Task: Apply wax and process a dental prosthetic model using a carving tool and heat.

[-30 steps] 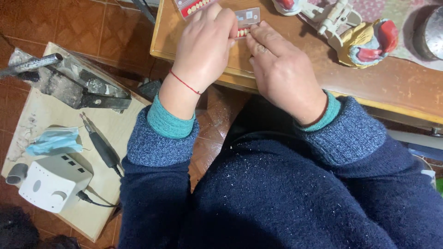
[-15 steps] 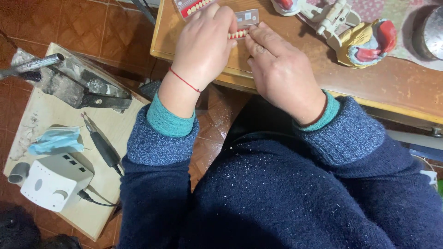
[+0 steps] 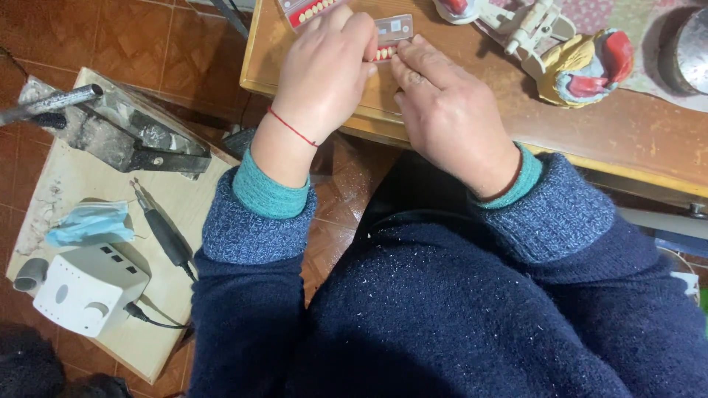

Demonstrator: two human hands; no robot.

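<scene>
Both hands work at the 12 o'clock edge of the view, over the wooden table [image 3: 457, 140]. The left hand [image 3: 324, 70] is closed in a pinch at one end of a small card of artificial teeth [image 3: 385, 51]; the right hand [image 3: 442, 110] meets it from 3 o'clock, its fingertips [image 3: 402, 63] touching the card's lower edge. Whether the right hand grips the card or only steadies it cannot be told. The card lies between the two hands, just above the table surface, with a clear flat strip [image 3: 394, 27] directly at its 12 o'clock.

For good control, the pinch should probably stay light and close to the tooth row, with both wrists braced against the table edge, so a loosened tooth drops onto the table rather than the floor.

A second tooth card [image 3: 313, 10] lies at 11 o'clock. A dental model with red wax [image 3: 586, 66] sits at 2 o'clock. A handpiece [image 3: 164, 232] and white control box [image 3: 88, 287] rest at 8 o'clock.
</scene>
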